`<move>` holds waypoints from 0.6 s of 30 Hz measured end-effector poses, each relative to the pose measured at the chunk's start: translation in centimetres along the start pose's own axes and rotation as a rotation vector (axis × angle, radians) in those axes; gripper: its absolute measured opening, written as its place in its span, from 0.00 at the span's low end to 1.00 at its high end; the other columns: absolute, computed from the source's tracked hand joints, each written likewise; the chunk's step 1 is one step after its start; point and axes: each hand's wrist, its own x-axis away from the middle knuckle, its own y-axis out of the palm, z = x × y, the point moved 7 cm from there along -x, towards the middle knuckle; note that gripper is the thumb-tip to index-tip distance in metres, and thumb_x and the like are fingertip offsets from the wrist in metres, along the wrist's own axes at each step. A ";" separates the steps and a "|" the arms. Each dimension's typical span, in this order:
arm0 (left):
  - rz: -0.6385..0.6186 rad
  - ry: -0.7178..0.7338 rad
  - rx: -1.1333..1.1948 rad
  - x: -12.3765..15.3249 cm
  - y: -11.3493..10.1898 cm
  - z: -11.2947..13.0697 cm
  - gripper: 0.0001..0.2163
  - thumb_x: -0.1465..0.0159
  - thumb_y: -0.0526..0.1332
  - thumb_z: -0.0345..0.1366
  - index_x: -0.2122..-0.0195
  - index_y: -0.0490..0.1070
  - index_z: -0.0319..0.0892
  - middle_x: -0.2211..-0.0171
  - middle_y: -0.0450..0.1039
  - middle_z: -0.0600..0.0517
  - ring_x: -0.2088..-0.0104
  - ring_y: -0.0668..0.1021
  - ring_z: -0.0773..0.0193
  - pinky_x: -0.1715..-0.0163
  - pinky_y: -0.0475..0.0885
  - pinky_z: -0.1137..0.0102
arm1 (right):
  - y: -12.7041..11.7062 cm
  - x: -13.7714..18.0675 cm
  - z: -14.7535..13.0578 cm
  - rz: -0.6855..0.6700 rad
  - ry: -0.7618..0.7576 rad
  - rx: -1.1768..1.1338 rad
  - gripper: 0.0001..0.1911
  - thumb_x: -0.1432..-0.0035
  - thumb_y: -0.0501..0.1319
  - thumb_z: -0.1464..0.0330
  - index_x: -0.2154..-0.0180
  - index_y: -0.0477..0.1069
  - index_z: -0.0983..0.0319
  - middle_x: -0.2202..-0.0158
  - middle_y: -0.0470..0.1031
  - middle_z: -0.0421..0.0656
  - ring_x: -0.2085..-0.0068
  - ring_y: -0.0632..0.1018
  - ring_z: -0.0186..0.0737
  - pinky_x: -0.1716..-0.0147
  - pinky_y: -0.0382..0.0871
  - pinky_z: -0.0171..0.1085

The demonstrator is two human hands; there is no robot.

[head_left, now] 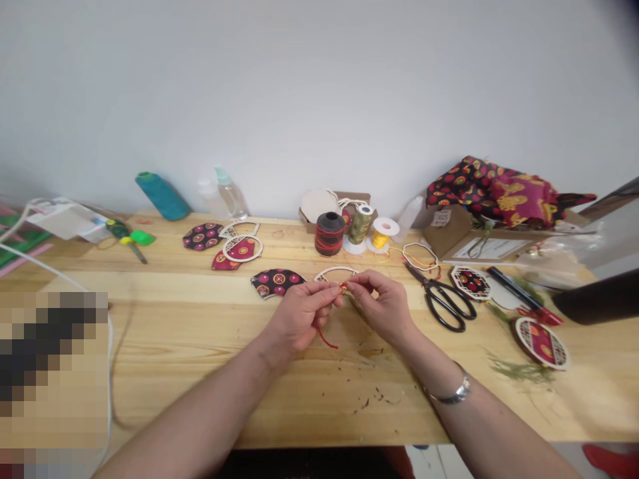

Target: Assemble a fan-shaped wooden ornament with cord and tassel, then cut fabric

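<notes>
Fingertips of my left hand point(310, 307) and my right hand point(382, 303) meet above the middle of the table, both pinching a thin red cord point(327, 340). Its loose end dangles below my left hand. A small knot or bead may sit between the fingertips, too small to make out. Just behind them lies a pale round wooden frame point(335, 271), partly hidden by my hands. A fan-shaped patterned fabric piece point(277, 283) rests to the left of my left hand. Black-handled scissors point(444, 299) lie to the right of my right hand.
At the back stand a red thread spool point(329, 234), a green thread spool point(360, 225) and a yellow thread spool point(382, 234). Patterned cloth point(499, 193) tops a cardboard box point(479, 243). Nearer lie a marker point(519, 293) and a round ornament point(542, 342). A teal thread cone point(162, 196) leans far left.
</notes>
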 end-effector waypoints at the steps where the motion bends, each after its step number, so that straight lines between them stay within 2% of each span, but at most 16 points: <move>1: -0.029 -0.012 -0.014 0.1 0.2 -0.1 0.10 0.56 0.73 0.36 0.77 0.76 0.35 0.82 0.68 0.54 0.86 0.56 0.80 0.86 0.44 0.78 | -0.1 -0.1 0.2 0.004 0.012 -0.009 0.05 0.47 0.62 0.69 0.73 0.75 0.62 0.77 0.76 0.40 0.76 0.71 0.32 0.74 0.67 0.32; 5: -0.199 -0.096 -0.064 0.4 1.2 -0.9 0.12 0.53 0.72 0.37 0.81 0.73 0.35 0.83 0.66 0.54 0.86 0.54 0.80 0.85 0.41 0.76 | 0.3 -0.3 1.0 -0.045 0.091 -0.114 0.04 0.50 0.63 0.69 0.75 0.74 0.61 0.77 0.76 0.40 0.76 0.71 0.33 0.75 0.67 0.33; 7: -0.240 -0.114 -0.041 0.6 1.4 -0.9 0.11 0.52 0.72 0.37 0.81 0.73 0.35 0.83 0.65 0.54 0.86 0.54 0.80 0.85 0.41 0.76 | 0.6 -0.4 1.5 -0.085 0.161 -0.215 0.05 0.51 0.65 0.66 0.76 0.74 0.61 0.78 0.76 0.40 0.76 0.72 0.33 0.76 0.67 0.33; 10: -0.200 -0.078 0.077 0.3 1.0 -0.4 0.09 0.53 0.72 0.35 0.77 0.75 0.35 0.82 0.65 0.55 0.86 0.53 0.81 0.85 0.41 0.78 | 0.9 -0.3 2.0 -0.110 0.229 -0.324 0.08 0.52 0.66 0.63 0.75 0.74 0.62 0.77 0.76 0.40 0.76 0.72 0.33 0.76 0.67 0.33; 12: -0.144 -0.040 0.150 0.1 0.6 -0.1 0.10 0.55 0.73 0.34 0.76 0.75 0.35 0.82 0.65 0.56 0.86 0.52 0.81 0.86 0.42 0.79 | 0.8 -0.2 1.8 -0.096 0.214 -0.295 0.09 0.51 0.66 0.63 0.74 0.74 0.62 0.77 0.76 0.40 0.77 0.72 0.33 0.76 0.67 0.33; 18: -0.036 -0.016 0.175 -0.4 -0.2 -0.3 0.10 0.57 0.74 0.33 0.77 0.75 0.34 0.82 0.68 0.55 0.86 0.53 0.82 0.86 0.43 0.80 | 0.2 0.0 -0.3 -0.040 -0.026 -0.026 0.05 0.47 0.62 0.69 0.73 0.73 0.61 0.77 0.74 0.39 0.75 0.71 0.33 0.73 0.67 0.33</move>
